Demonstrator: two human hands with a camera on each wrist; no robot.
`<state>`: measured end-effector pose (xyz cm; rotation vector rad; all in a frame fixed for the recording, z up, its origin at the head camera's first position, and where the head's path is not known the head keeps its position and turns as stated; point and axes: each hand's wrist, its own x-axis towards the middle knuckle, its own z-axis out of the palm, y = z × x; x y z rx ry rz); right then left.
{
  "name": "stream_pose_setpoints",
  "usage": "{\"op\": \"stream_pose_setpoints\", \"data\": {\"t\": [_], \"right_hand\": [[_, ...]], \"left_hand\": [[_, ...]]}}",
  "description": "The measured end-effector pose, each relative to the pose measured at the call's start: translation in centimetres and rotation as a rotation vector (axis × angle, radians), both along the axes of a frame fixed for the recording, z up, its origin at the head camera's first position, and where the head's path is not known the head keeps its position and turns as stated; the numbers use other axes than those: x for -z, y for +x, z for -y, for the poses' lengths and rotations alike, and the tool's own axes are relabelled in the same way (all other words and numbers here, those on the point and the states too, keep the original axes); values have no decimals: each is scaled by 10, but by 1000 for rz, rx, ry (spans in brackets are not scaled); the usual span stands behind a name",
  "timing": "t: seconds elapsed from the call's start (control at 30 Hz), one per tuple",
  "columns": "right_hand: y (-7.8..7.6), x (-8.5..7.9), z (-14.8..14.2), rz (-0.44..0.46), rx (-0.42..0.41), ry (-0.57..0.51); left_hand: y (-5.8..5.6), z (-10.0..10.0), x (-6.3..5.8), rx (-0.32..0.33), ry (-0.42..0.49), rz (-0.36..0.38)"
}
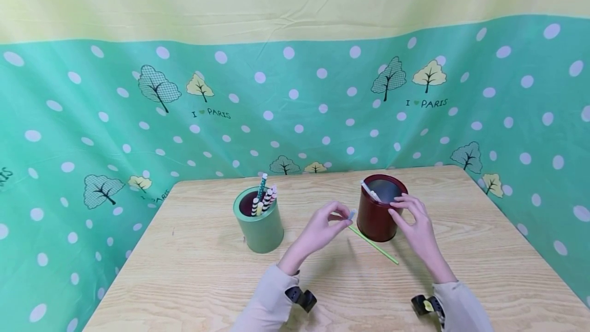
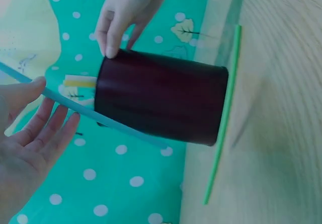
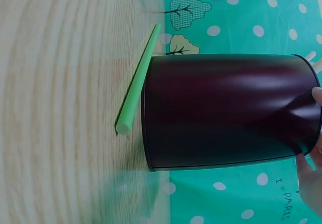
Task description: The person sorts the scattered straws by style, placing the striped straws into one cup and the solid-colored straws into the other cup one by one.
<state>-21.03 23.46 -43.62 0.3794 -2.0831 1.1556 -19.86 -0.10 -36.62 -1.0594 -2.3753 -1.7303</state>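
Observation:
My left hand (image 1: pixel 322 227) pinches a thin blue stick (image 2: pixel 108 119) between thumb and fingers, close to the left of a dark red cylindrical canister (image 1: pixel 371 222). In the left wrist view the stick slants across the front of the canister. My right hand (image 1: pixel 418 227) grips the canister's rim on its right side, thumb and fingertips at the edge. Inside the canister, a few white and yellow sticks (image 2: pixel 80 81) lean against the rim. A light green stick (image 1: pixel 375 245) lies on the table right at the canister's base.
A green cylindrical canister (image 1: pixel 261 232) stands to the left, holding several striped and dotted sticks (image 1: pixel 262 201). The wooden table (image 1: pixel 193 270) backs onto a green and yellow polka-dot curtain (image 1: pixel 295 91) that also hangs along both sides.

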Motion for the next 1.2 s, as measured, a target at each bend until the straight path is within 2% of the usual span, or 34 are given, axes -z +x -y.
{"op": "stream_pose_setpoints", "data": {"t": [0.47,0.9,1.0,1.2], "right_hand": [[0,-1,0,9,-1,-10],[-2,3,-1,2,-8,-29],[-2,3,-1,5,-3,-19],[0,-1,0,14,-1,-4]], "left_hand": [[2,-12,-25,-96,240,-28],[-4,-21,-39,-165,388,-51],[-7,-23,-40,-178,421,-49],[-23,-29,-28,-195,462,-70]]}}
